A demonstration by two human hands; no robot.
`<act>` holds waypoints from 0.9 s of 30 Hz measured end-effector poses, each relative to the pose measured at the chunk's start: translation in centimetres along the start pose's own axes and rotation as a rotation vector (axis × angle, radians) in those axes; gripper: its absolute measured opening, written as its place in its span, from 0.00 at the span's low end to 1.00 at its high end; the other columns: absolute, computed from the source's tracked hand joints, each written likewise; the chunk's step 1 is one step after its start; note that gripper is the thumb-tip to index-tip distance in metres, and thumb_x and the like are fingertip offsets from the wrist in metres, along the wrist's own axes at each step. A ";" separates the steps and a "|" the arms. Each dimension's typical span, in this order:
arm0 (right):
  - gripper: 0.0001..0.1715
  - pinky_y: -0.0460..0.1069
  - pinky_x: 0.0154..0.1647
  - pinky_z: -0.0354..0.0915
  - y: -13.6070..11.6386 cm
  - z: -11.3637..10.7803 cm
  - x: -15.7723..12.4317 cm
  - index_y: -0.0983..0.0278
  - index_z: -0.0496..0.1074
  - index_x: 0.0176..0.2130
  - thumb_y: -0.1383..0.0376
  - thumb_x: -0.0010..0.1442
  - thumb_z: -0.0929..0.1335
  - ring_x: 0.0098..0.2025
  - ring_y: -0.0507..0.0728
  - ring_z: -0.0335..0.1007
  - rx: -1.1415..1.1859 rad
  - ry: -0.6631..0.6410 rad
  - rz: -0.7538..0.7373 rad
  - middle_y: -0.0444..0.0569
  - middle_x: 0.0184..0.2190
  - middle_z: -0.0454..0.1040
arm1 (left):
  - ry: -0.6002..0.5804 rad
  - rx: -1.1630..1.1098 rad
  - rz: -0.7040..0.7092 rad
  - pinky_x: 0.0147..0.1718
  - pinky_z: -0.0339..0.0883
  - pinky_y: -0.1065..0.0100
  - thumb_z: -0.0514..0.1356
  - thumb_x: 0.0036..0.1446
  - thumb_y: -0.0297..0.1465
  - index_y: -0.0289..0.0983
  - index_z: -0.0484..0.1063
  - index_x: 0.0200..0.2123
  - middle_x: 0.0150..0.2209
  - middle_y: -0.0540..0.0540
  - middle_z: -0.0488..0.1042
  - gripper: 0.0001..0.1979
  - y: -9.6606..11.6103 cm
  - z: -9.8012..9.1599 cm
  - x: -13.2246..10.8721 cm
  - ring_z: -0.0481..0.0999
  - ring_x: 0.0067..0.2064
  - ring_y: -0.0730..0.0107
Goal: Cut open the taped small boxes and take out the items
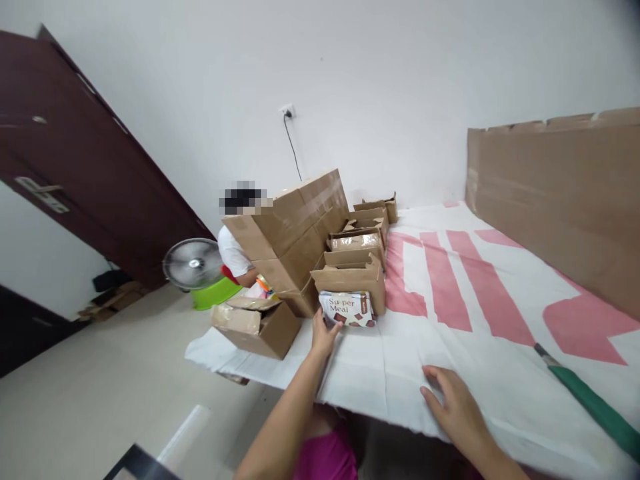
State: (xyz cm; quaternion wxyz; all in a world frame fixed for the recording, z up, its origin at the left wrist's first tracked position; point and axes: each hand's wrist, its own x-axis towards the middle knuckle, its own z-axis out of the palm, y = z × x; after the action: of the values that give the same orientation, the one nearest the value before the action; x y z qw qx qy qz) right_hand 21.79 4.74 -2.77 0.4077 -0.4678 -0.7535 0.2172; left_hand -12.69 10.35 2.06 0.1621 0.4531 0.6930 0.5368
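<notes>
A white packet printed "Super Meal" leans against the front of an open cardboard box on the table. My left hand is at the packet's left end, fingers closed round its lower left corner. Over the white cloth near the table's front edge, my right hand holds nothing, its thumb and fingers apart. Behind the nearest box, several more open boxes stand in a row toward the wall.
Stacked cartons rise left of the row, and an open box sits at the table's left corner. A person is behind the cartons. A green-handled tool lies at right, below a tall cardboard panel. A fan stands left.
</notes>
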 end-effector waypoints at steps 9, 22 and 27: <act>0.09 0.59 0.43 0.69 -0.5 -0.4 -0.2 0.62 0.72 0.40 0.62 0.61 0.65 0.41 0.62 0.73 -0.111 -0.035 -0.165 0.53 0.38 0.77 | 0.097 0.129 0.060 0.54 0.62 0.53 0.64 0.46 0.31 0.34 0.61 0.54 0.52 0.34 0.66 0.31 -1.7 0.9 -1.4 0.71 0.52 0.53; 0.09 0.58 0.46 0.65 -1.1 -0.9 -0.4 0.63 0.73 0.40 0.63 0.62 0.64 0.44 0.62 0.70 -0.129 -0.088 -0.208 0.53 0.41 0.76 | 0.512 0.825 0.156 0.62 0.33 0.38 0.65 0.47 0.44 0.39 0.68 0.54 0.67 0.37 0.49 0.31 5.3 -12.1 -1.7 0.37 0.69 0.35; 0.09 0.58 0.46 0.64 -1.6 -1.2 -0.4 0.63 0.73 0.40 0.64 0.62 0.64 0.44 0.62 0.69 -0.121 -0.100 -0.174 0.53 0.41 0.76 | 0.323 0.604 -0.142 0.60 0.55 0.47 0.65 0.46 0.42 0.35 0.66 0.56 0.66 0.33 0.51 0.34 2.6 -17.4 -0.4 0.60 0.63 0.41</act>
State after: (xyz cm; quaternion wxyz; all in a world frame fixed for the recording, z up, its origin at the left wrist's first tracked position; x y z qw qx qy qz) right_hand 22.01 3.56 -1.06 0.3578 -0.4130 -0.8224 0.1582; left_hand -23.69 -0.35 10.73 -0.0541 0.3406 0.8669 0.3598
